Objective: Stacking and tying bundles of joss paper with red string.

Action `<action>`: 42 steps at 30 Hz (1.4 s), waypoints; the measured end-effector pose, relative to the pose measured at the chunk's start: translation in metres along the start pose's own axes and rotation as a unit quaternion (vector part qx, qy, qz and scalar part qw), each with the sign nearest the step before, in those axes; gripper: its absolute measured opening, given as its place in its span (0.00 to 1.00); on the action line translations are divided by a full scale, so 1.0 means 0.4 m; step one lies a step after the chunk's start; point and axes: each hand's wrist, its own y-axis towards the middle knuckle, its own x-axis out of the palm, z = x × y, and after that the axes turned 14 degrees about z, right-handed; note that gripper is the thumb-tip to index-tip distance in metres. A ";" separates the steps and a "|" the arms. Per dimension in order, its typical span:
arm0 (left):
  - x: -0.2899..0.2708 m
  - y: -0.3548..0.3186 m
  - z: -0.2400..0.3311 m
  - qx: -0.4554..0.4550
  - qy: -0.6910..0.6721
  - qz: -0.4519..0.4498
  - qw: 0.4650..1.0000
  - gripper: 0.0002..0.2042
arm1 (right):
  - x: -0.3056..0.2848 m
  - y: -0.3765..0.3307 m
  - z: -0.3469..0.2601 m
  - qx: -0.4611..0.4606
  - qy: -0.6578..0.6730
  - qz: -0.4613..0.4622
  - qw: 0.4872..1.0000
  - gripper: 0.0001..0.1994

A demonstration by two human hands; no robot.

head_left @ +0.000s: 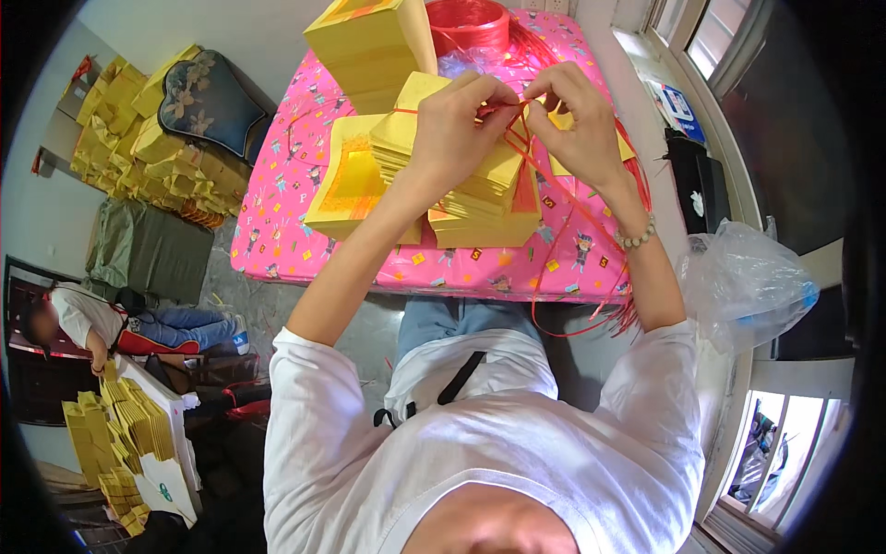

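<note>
**Desk:** What do you have in hand at the pink patterned table (277,249)?

**Caption writer:** Your left hand (457,125) and right hand (577,120) meet above a stack of yellow paper sheets (471,198), both sets of fingers pinched narrow on a thin red string (503,109) that runs over the top of the bundle. The stack sits near the table's middle, with looser yellow sheets (346,185) just beside it on your left.

**Desk:** How will it handle?

**Caption writer:** I'd judge the string light, limp and a bit slick, so keep the pinch close to the crossing point. The paper looks soft at its edges and likely to fan or slide (the layers are already stepped), so take the bundle from underneath or by the string once it's snug. Pulled hard, the string could crease the top sheets.

**Desk:** Anything else nearby?

**Caption writer:** A red spool (471,23) and a taller yellow stack (365,51) at the far edge, loose red strands (591,277) trailing off the near side.
</note>
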 end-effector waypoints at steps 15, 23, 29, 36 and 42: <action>-0.078 -0.022 -0.003 -0.063 0.083 -0.030 0.994 0.05 | -0.078 -0.071 0.046 -0.113 -0.192 -0.033 0.974 0.04; -0.110 -0.032 -0.014 -0.070 0.063 -0.030 0.995 0.06 | -0.067 -0.100 0.033 -0.030 -0.121 -0.034 0.992 0.04; -0.213 -0.005 -0.123 -0.121 -0.032 0.096 0.987 0.13 | -0.056 -0.067 0.037 0.103 0.008 0.008 0.995 0.07; -0.207 -0.051 -0.183 -0.393 -0.079 0.067 0.914 0.28 | 0.073 0.079 0.011 -0.027 0.015 -0.100 0.994 0.09; -0.168 -0.068 -0.213 -0.511 -0.244 0.070 0.821 0.24 | 0.243 0.119 0.044 -0.189 -0.062 -0.354 0.914 0.18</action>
